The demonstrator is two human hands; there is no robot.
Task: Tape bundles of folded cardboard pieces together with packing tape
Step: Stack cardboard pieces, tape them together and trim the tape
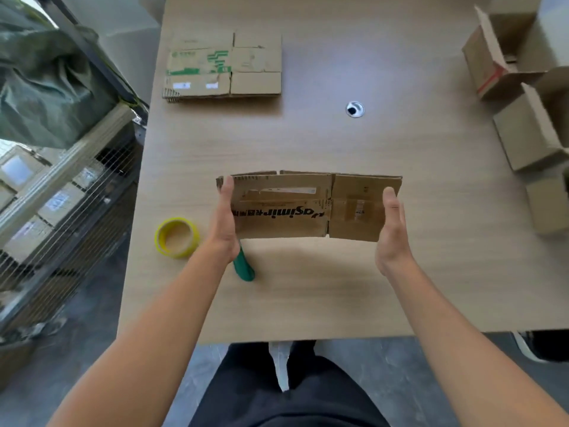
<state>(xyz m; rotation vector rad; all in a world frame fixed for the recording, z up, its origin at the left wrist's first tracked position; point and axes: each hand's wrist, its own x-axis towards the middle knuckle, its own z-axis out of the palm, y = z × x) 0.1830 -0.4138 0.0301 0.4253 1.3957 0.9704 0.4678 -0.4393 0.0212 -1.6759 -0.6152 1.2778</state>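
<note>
A bundle of folded brown cardboard [308, 208] with black lettering stands on edge, lifted just above the wooden table [308, 143]. My left hand [224, 221] presses flat against its left end, thumb pointing up along the front face. My right hand [391, 224] presses against its right end with straight fingers. A yellow roll of packing tape [177, 237] lies flat on the table just left of my left wrist. A second stack of flattened cardboard [224, 69] with green print lies at the far left of the table.
A green handle [244, 267] pokes out from under my left wrist. A round cable hole [354, 109] sits mid-table. Open cardboard boxes [523, 124] crowd the right edge. A wire cage cart [61, 195] and a green bag [40, 81] stand left of the table.
</note>
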